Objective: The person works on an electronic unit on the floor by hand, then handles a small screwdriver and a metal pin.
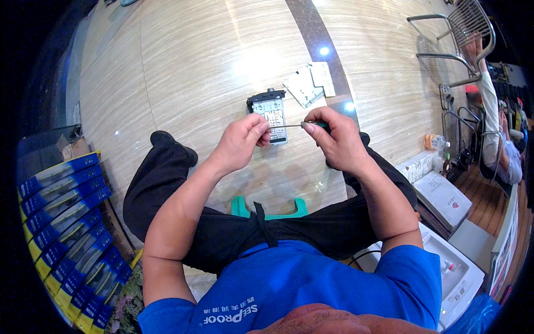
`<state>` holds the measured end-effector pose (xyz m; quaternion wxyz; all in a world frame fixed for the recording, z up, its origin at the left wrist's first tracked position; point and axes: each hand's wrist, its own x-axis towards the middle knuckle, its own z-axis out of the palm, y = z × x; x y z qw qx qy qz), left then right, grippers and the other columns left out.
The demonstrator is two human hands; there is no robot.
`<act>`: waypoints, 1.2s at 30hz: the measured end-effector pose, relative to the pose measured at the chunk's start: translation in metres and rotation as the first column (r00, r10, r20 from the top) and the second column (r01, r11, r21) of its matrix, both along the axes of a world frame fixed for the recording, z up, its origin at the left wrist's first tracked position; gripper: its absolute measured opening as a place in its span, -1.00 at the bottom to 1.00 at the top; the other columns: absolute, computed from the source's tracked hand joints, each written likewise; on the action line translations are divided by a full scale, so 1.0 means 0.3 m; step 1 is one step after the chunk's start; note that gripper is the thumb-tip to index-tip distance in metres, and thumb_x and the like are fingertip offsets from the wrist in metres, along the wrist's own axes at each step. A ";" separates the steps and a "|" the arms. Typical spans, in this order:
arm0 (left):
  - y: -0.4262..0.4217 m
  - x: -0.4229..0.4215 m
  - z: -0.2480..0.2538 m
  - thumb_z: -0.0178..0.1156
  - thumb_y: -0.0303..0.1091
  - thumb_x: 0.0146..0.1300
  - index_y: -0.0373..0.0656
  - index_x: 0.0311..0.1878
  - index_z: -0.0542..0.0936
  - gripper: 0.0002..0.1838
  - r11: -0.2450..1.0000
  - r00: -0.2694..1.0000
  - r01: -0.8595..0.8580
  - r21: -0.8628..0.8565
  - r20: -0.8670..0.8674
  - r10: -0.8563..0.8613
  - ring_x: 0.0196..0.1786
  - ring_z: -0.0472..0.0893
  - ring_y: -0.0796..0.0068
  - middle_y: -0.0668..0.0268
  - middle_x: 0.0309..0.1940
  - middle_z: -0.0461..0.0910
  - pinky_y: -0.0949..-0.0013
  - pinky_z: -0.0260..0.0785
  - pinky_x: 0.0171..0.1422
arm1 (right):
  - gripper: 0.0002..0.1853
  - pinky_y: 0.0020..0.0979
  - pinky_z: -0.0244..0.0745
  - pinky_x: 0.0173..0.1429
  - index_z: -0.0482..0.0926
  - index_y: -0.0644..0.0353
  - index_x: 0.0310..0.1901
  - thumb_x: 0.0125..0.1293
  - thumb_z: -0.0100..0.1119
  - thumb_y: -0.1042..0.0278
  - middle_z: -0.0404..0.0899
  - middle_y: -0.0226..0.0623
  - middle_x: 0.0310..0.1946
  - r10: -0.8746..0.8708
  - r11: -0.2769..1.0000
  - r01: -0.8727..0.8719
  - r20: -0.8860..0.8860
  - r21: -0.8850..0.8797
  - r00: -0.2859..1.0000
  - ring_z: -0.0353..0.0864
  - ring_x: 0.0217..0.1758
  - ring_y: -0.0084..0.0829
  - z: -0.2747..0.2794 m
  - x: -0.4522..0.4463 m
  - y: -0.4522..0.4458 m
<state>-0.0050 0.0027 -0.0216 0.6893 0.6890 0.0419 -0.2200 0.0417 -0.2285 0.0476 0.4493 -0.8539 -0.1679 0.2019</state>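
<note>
A screwdriver [286, 126] is held level between my two hands. Its dark green handle lies in my right hand [339, 136], fingers closed around it. At the other end, my left hand [242, 142] pinches the tip of the shaft; whether a small screw is there too is hidden by the fingers. Below the shaft, on the floor, lies a boxy metal electronic unit [272, 106], like a car stereo, with a black end and a knob. Flat whitish metal plates [306, 86] lie beside it to the right, one overlapping another.
A green stool [239, 207] is under me on the tiled floor [194, 67]. Blue and yellow boxes [72, 222] are stacked at left. On the right are a metal chair [467, 33], a bottle [436, 142], a white carton [442, 197] and a seated person [509, 161].
</note>
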 end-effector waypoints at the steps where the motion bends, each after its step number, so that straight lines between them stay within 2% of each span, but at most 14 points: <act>1: 0.000 0.001 -0.003 -0.02 -0.35 0.52 -0.29 -0.19 0.52 -0.78 1.000 1.000 -0.024 -0.012 -0.015 0.023 -0.30 0.61 0.54 0.31 -0.38 0.59 0.42 0.52 -0.13 | -0.85 -0.49 0.44 -0.28 0.55 0.29 -0.12 0.37 0.23 0.41 0.54 -0.38 -0.47 -0.017 1.000 0.017 -0.004 0.014 1.000 0.49 -0.38 -0.61 -0.007 -0.003 0.001; 8: 0.004 0.000 -0.011 0.00 -0.34 0.51 -0.28 -0.18 0.53 -0.78 0.999 0.999 -0.042 -0.020 0.034 0.042 -0.30 0.61 0.56 0.33 -0.38 0.60 0.43 0.52 -0.14 | -0.85 -0.54 0.41 -0.28 0.52 0.29 -0.10 0.37 0.21 0.44 0.53 -0.39 -0.44 -0.060 0.996 0.054 0.070 0.074 0.996 0.45 -0.38 -0.67 -0.010 -0.020 0.013; 18: -0.001 0.001 -0.012 0.00 -0.36 0.51 -0.27 -0.17 0.53 -0.80 0.990 0.995 -0.103 -0.092 0.000 0.104 -0.32 0.59 0.59 0.35 -0.39 0.58 0.47 0.51 -0.17 | -0.85 -0.51 0.41 -0.30 0.53 0.29 -0.11 0.38 0.23 0.43 0.50 -0.39 -0.48 -0.052 0.997 0.050 0.038 0.050 0.998 0.46 -0.40 -0.62 -0.025 -0.019 0.009; 26: -0.020 0.001 -0.004 0.01 -0.35 0.51 -0.27 -0.18 0.53 -0.80 0.989 0.993 -0.118 -0.094 -0.027 0.116 -0.38 0.58 0.60 0.37 -0.44 0.56 0.48 0.50 -0.24 | -0.86 -0.46 0.47 -0.24 0.57 0.28 -0.14 0.33 0.28 0.45 0.59 -0.24 -0.36 -0.030 1.000 0.027 0.287 0.013 0.958 0.56 -0.34 -0.49 -0.020 -0.022 -0.001; 30: -0.025 0.003 -0.017 0.00 -0.34 0.52 -0.26 -0.18 0.53 -0.79 0.983 0.990 -0.141 -0.116 -0.044 0.137 -0.42 0.57 0.61 0.37 -0.45 0.55 0.49 0.49 -0.27 | -0.84 -0.47 0.49 -0.22 0.56 0.29 -0.10 0.33 0.27 0.47 0.59 -0.25 -0.34 -0.044 0.998 0.032 0.270 0.047 0.962 0.57 -0.31 -0.53 -0.022 -0.035 0.006; 33: -0.027 -0.001 -0.015 0.00 -0.32 0.52 -0.26 -0.17 0.53 -0.78 0.976 0.984 -0.166 -0.139 -0.091 0.154 -0.43 0.57 0.60 0.37 -0.46 0.55 0.49 0.48 -0.29 | -0.82 -0.50 0.50 -0.21 0.53 0.31 -0.08 0.33 0.26 0.49 0.60 -0.27 -0.33 -0.076 0.987 0.050 0.172 0.151 0.982 0.57 -0.29 -0.57 -0.018 -0.046 0.009; 35: -0.026 0.002 -0.008 -0.01 -0.31 0.53 -0.25 -0.17 0.53 -0.78 0.972 0.978 -0.187 -0.146 -0.124 0.169 -0.44 0.57 0.60 0.37 -0.46 0.55 0.49 0.49 -0.30 | -0.78 -0.34 0.53 -0.21 0.51 0.28 -0.04 0.33 0.23 0.45 0.60 -0.07 -0.30 -0.046 0.985 0.020 0.147 0.169 0.988 0.64 -0.28 -0.27 -0.041 -0.048 0.002; 36: -0.024 0.002 -0.008 -0.02 -0.30 0.53 -0.25 -0.17 0.53 -0.77 0.962 0.971 -0.210 -0.177 -0.151 0.184 -0.44 0.57 0.59 0.37 -0.46 0.55 0.48 0.49 -0.31 | -0.78 -0.34 0.53 -0.21 0.51 0.28 -0.04 0.33 0.23 0.45 0.60 -0.07 -0.30 -0.048 0.985 0.022 0.147 0.170 0.988 0.64 -0.28 -0.27 -0.039 -0.049 0.004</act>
